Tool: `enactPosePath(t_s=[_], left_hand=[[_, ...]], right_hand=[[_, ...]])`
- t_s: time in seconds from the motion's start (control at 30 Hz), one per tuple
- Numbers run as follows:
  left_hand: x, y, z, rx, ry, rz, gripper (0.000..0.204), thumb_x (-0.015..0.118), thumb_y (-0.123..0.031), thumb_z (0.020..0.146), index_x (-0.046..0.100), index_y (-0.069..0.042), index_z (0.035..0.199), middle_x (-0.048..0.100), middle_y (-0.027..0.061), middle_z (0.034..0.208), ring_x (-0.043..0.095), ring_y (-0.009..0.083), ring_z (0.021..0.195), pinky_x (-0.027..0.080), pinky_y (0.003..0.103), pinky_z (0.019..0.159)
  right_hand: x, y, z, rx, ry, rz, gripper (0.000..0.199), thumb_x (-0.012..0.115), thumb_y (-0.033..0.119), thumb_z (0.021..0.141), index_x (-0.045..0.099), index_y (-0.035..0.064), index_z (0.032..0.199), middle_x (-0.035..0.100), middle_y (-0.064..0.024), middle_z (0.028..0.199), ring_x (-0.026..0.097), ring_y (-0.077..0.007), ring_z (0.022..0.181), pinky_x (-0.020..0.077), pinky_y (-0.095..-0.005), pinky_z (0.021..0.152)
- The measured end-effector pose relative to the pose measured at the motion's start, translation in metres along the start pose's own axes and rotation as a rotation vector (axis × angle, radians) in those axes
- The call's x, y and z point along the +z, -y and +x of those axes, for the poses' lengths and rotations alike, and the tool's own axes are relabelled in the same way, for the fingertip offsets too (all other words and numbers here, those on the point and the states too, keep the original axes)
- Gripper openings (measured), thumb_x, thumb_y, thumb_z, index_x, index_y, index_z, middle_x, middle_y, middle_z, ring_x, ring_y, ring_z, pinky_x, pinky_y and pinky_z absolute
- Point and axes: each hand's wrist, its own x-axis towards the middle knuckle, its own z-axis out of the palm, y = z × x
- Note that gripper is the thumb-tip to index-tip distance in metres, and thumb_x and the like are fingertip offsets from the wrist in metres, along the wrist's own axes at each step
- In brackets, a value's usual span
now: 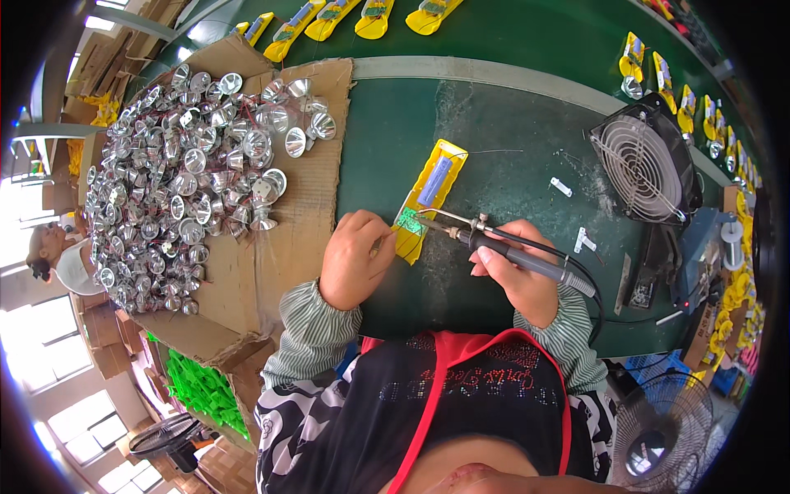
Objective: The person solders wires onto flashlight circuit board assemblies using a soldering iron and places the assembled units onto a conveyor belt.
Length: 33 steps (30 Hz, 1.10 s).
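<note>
My right hand (527,272) is closed around the grey handle of a soldering iron (527,259), with a curved metal tube clamped alongside. The iron's tip is at a green circuit board (409,221), seemingly touching it. That board lies in the lower end of a yellow plastic housing (436,173), which also holds a blue-grey cylindrical battery (435,181). A thin dark wire sticks out past the housing's upper right. Left of the board, my left hand (358,259) has its fingers pinched together near the housing's edge. What they hold is too small to make out.
A cardboard box (300,181) heaped with silver reflector cups (193,160) stands at left. A square black fan (646,160) stands at right. Small white parts (561,187) lie on the green table (510,107). More yellow housings (374,18) line the far side.
</note>
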Motion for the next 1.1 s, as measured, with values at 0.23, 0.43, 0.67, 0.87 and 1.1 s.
enactPosePath(t_s=[0.23,0.43,0.67,0.87,1.1], left_hand=[[0.002,0.0,-0.001,0.007,-0.023,0.014,0.007,0.061,-0.007,0.081,0.058,0.0,0.081,0.057,0.0124,0.084,0.054,0.0299,0.076,0.044,0.037,0.068],[-0.002,-0.006,-0.005,-0.025,-0.062,0.031,0.008,0.062,-0.006,0.078,0.064,-0.001,0.083,0.06,0.0119,0.084,0.055,0.0294,0.077,0.045,0.038,0.069],[-0.001,-0.018,-0.001,-0.032,-0.181,0.082,0.009,0.065,-0.007,0.079,0.063,0.0,0.085,0.06,0.0091,0.07,0.057,0.0246,0.065,0.045,0.034,0.061],[0.009,-0.012,0.002,0.056,-0.117,0.125,0.008,0.064,-0.004,0.078,0.059,-0.002,0.083,0.056,0.0097,0.071,0.051,0.0274,0.067,0.042,0.037,0.061],[0.015,-0.01,0.003,0.027,-0.118,0.099,0.005,0.063,-0.004,0.078,0.059,-0.002,0.081,0.055,0.0099,0.073,0.051,0.0285,0.07,0.041,0.038,0.063]], right_hand=[[-0.007,0.005,-0.008,0.005,0.008,-0.035,0.014,0.058,-0.001,0.084,0.05,-0.005,0.095,0.064,-0.0163,0.08,0.064,-0.0169,0.067,0.0549,-0.0265,0.061],[-0.009,0.004,-0.011,-0.013,0.013,-0.016,0.015,0.058,0.0,0.084,0.05,-0.0051,0.096,0.064,-0.0163,0.08,0.064,-0.0169,0.067,0.0551,-0.0268,0.061],[-0.007,0.004,-0.01,0.007,0.027,-0.026,0.015,0.058,0.0,0.085,0.05,-0.005,0.096,0.064,-0.0158,0.081,0.064,-0.0166,0.068,0.055,-0.0267,0.062],[-0.004,0.001,-0.006,0.012,0.007,-0.006,0.017,0.061,0.002,0.083,0.053,-0.0068,0.095,0.066,-0.0122,0.079,0.066,-0.0144,0.067,0.054,-0.025,0.061],[-0.003,-0.003,-0.002,0.041,0.034,-0.021,0.016,0.062,0.002,0.082,0.053,-0.0063,0.093,0.066,-0.0106,0.079,0.065,-0.0132,0.067,0.0527,-0.0243,0.06]])
